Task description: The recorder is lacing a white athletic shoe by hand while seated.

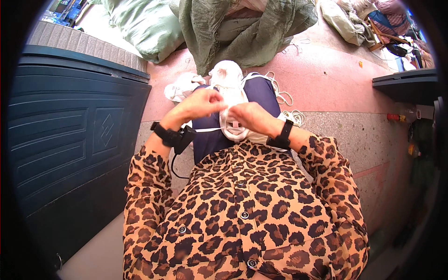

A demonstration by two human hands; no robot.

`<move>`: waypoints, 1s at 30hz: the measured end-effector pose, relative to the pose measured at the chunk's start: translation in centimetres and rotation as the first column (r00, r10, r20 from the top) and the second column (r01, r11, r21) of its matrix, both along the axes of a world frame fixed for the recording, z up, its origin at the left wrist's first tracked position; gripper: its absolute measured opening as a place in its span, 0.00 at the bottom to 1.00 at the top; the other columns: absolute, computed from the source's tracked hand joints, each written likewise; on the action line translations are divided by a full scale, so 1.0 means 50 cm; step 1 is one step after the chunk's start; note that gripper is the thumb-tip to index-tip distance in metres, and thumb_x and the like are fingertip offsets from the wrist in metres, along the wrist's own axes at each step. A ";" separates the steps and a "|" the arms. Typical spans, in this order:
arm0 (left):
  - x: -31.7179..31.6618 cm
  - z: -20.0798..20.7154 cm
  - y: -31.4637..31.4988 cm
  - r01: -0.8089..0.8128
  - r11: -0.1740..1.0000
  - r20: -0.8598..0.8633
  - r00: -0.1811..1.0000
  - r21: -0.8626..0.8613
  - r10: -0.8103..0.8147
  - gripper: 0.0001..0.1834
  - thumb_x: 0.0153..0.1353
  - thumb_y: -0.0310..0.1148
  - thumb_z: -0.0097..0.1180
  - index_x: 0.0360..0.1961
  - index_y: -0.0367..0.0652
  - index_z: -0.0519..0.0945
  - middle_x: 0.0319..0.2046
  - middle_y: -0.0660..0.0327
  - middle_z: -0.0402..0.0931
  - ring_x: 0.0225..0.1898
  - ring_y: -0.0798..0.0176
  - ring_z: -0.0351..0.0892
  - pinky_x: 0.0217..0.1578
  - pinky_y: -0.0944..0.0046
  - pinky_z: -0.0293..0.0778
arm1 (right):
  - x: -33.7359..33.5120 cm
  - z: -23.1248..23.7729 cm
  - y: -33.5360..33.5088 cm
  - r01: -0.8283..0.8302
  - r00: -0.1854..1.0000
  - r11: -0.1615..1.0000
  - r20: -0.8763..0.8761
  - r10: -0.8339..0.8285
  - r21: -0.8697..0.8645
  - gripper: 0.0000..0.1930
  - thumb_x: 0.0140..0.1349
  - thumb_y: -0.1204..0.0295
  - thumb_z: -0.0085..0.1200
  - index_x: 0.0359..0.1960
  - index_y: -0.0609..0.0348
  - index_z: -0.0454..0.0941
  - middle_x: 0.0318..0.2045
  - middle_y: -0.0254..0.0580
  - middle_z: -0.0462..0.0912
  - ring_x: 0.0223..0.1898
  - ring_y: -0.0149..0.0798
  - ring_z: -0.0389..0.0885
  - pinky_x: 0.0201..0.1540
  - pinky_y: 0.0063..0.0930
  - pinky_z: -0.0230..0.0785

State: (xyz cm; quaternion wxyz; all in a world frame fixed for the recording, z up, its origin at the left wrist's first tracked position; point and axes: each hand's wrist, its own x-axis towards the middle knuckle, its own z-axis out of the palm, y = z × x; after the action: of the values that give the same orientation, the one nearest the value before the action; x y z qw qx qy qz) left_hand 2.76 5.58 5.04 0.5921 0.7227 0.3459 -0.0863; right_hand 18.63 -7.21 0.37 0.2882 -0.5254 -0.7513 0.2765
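A white lace-up shoe lies lengthwise on my lap, between my dark-trousered thighs. My left hand is over its left side, thumb and fingers curled together in a pinch. From the right, my right hand bends over the shoe's middle with its fingers closed close to the lacing. What the fingertips grip is too small to make out. One white shoelace stretches across my left thigh to the shoe. Another white shoe rests beyond my left knee, and loose white laces hang over my right knee.
Large green woven sacks stand just ahead of my knees. At my left is a dark blue panelled door. A dark ledge and a bottle with a red cap are at the right. Pink and speckled flooring spreads between.
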 end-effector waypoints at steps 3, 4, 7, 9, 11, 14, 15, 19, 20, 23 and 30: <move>0.026 -0.044 0.001 -0.106 0.912 -0.003 0.993 0.396 0.116 0.20 0.45 0.40 0.61 0.34 0.35 0.75 0.23 0.52 0.75 0.27 0.57 0.76 0.30 0.60 0.71 | 0.007 -0.011 0.058 0.376 0.921 0.907 -0.037 -0.389 -0.190 0.12 0.55 0.67 0.48 0.23 0.65 0.76 0.21 0.58 0.76 0.28 0.53 0.77 0.32 0.41 0.69; 0.035 -0.062 -0.003 -0.060 0.766 0.024 0.998 0.640 0.059 0.21 0.44 0.40 0.61 0.35 0.35 0.75 0.25 0.49 0.76 0.31 0.52 0.77 0.33 0.58 0.71 | 0.012 -0.015 0.073 0.417 0.899 0.873 -0.028 -0.437 -0.253 0.12 0.54 0.67 0.48 0.24 0.66 0.76 0.23 0.57 0.76 0.29 0.53 0.77 0.32 0.40 0.69; 0.045 -0.101 -0.008 -0.060 0.776 0.024 0.998 0.628 0.057 0.20 0.45 0.37 0.57 0.37 0.34 0.75 0.30 0.46 0.76 0.35 0.47 0.76 0.37 0.56 0.70 | 0.008 -0.033 0.099 0.397 0.918 0.884 0.094 -0.386 -0.247 0.11 0.53 0.68 0.49 0.25 0.66 0.77 0.23 0.56 0.77 0.31 0.51 0.77 0.35 0.39 0.69; 0.043 -0.116 -0.009 -0.067 0.810 0.016 0.997 0.583 0.071 0.16 0.47 0.33 0.52 0.36 0.34 0.76 0.32 0.45 0.76 0.34 0.49 0.76 0.35 0.58 0.70 | -0.001 -0.046 0.099 0.390 0.916 0.905 0.176 -0.361 -0.173 0.11 0.53 0.68 0.49 0.25 0.66 0.76 0.23 0.55 0.77 0.30 0.51 0.77 0.33 0.40 0.68; 0.043 -0.118 -0.006 -0.060 0.850 -0.018 0.996 0.524 0.082 0.14 0.47 0.32 0.51 0.34 0.34 0.76 0.32 0.44 0.76 0.36 0.47 0.76 0.37 0.56 0.69 | -0.013 -0.056 0.099 0.364 0.903 0.929 0.269 -0.335 -0.063 0.09 0.52 0.70 0.49 0.24 0.65 0.75 0.23 0.54 0.77 0.30 0.51 0.77 0.32 0.41 0.68; 0.045 -0.108 -0.007 -0.080 0.851 0.019 0.996 0.520 0.083 0.12 0.46 0.30 0.51 0.31 0.35 0.77 0.30 0.43 0.75 0.38 0.45 0.75 0.39 0.53 0.68 | -0.024 -0.053 0.107 0.318 0.892 0.948 0.342 -0.296 -0.008 0.07 0.49 0.74 0.48 0.24 0.65 0.75 0.21 0.54 0.77 0.29 0.51 0.78 0.32 0.40 0.69; 0.046 -0.103 -0.010 -0.062 0.851 -0.003 0.997 0.522 0.075 0.12 0.46 0.30 0.51 0.33 0.37 0.77 0.32 0.44 0.75 0.38 0.45 0.74 0.39 0.53 0.68 | -0.022 -0.045 0.107 0.294 0.904 0.956 0.321 -0.282 0.012 0.07 0.49 0.74 0.48 0.24 0.65 0.75 0.21 0.54 0.77 0.29 0.51 0.78 0.32 0.40 0.69; 0.029 -0.079 -0.043 0.004 0.745 0.062 0.996 0.667 -0.060 0.20 0.47 0.26 0.51 0.46 0.42 0.72 0.46 0.49 0.67 0.44 0.48 0.71 0.42 0.56 0.70 | 0.036 0.013 0.070 -0.001 0.973 0.991 0.228 0.032 -0.137 0.07 0.51 0.74 0.47 0.26 0.64 0.76 0.21 0.53 0.77 0.26 0.48 0.78 0.31 0.37 0.69; 0.024 -0.075 -0.052 0.010 0.719 0.143 0.978 0.695 -0.152 0.19 0.49 0.26 0.52 0.45 0.42 0.73 0.48 0.50 0.66 0.44 0.49 0.72 0.43 0.58 0.70 | 0.062 0.028 0.049 -0.110 0.985 0.984 0.113 0.126 -0.140 0.07 0.53 0.73 0.47 0.26 0.64 0.75 0.19 0.52 0.76 0.25 0.47 0.78 0.30 0.34 0.69; 0.032 -0.064 -0.075 0.061 0.738 0.231 0.930 0.672 -0.287 0.12 0.51 0.30 0.55 0.38 0.40 0.77 0.40 0.53 0.72 0.37 0.51 0.76 0.38 0.61 0.71 | 0.114 0.045 0.008 -0.044 0.987 0.881 -0.157 -0.035 -0.471 0.11 0.59 0.67 0.48 0.32 0.64 0.74 0.16 0.36 0.73 0.20 0.28 0.71 0.28 0.23 0.67; 0.080 0.007 -0.128 -0.084 0.804 0.531 0.790 0.588 -0.306 0.06 0.51 0.28 0.57 0.27 0.36 0.77 0.24 0.55 0.75 0.26 0.56 0.76 0.29 0.64 0.71 | 0.109 0.016 0.005 0.077 0.531 0.805 -0.659 -0.533 -0.589 0.14 0.64 0.65 0.42 0.37 0.63 0.74 0.25 0.31 0.75 0.25 0.23 0.71 0.29 0.17 0.65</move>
State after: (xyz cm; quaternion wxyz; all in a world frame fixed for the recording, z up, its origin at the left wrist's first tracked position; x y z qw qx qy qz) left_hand 6.77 -0.82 5.41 0.4129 0.8773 0.1030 0.2218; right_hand 24.06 -6.98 1.15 0.4954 -0.5258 -0.3336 0.6057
